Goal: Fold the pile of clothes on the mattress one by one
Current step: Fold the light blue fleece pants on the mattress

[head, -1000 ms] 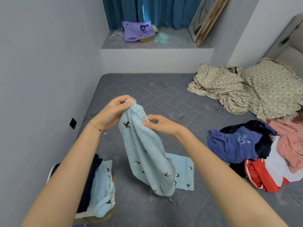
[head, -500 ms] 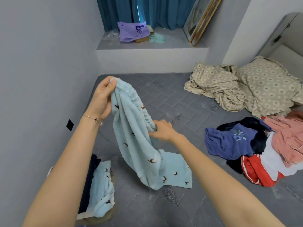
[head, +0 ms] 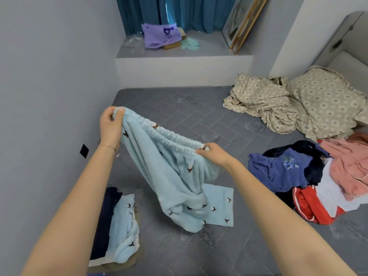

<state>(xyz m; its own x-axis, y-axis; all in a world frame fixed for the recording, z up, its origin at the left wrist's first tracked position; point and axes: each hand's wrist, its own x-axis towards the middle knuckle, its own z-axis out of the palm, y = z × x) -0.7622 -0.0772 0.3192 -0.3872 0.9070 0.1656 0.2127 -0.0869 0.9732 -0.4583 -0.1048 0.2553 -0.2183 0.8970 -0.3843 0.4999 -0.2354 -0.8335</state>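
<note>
Light blue fleece trousers (head: 173, 182) with small dark bird prints hang over the grey mattress (head: 199, 120). My left hand (head: 111, 124) pinches one end of their elastic waistband, held high. My right hand (head: 215, 156) pinches the other end, lower and to the right, so the waistband is stretched between the hands. The legs droop down and their ends lie on the mattress. An unfolded pile of clothes (head: 318, 180) in blue, navy, red, white and pink lies at the right.
A stack of folded clothes (head: 117, 228) sits at the near left by the wall. A crumpled beige patterned sheet (head: 278, 104) and pillow (head: 326, 100) lie at the far right. A ledge at the back holds a purple bag (head: 159, 34) and leaning frames (head: 245, 22).
My hands have moved apart along the waistband, the right hand sliding right and the left staying high, so the bunched trousers now spread open at the top.
</note>
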